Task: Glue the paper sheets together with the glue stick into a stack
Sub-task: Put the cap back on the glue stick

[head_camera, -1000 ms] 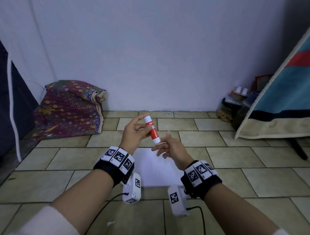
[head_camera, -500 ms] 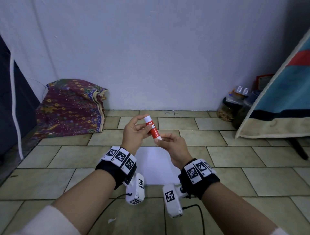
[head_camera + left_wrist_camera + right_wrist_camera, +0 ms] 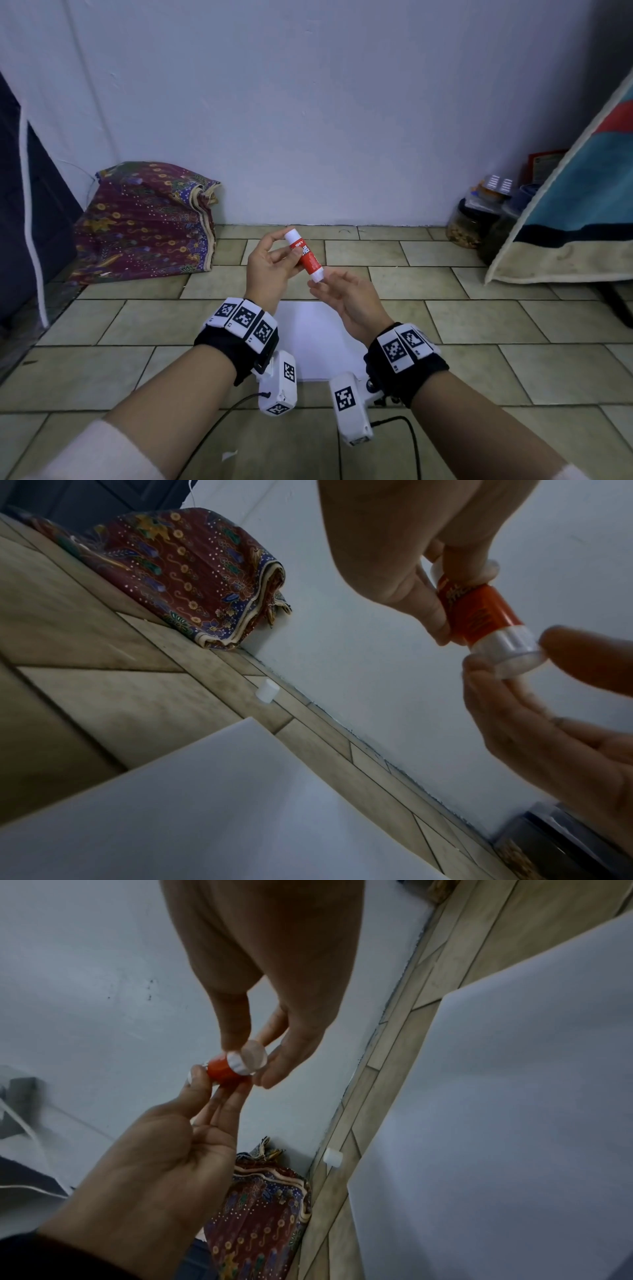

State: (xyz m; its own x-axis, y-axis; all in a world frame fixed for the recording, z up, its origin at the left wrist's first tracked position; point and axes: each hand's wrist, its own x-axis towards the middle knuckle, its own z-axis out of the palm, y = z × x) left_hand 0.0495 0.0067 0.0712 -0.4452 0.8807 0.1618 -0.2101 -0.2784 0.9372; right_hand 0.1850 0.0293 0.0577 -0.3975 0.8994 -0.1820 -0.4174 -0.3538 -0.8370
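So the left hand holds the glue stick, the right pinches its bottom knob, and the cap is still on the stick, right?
Not quite: the cap is off, lying on the floor near the wall, as the left wrist view shows. The left hand does hold the glue stick, and the right hand pinches its bottom knob.

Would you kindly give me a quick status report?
Left hand grips glue stick. Right hand pinches its base knob. Cap off, on floor. Paper below, unobstructed.
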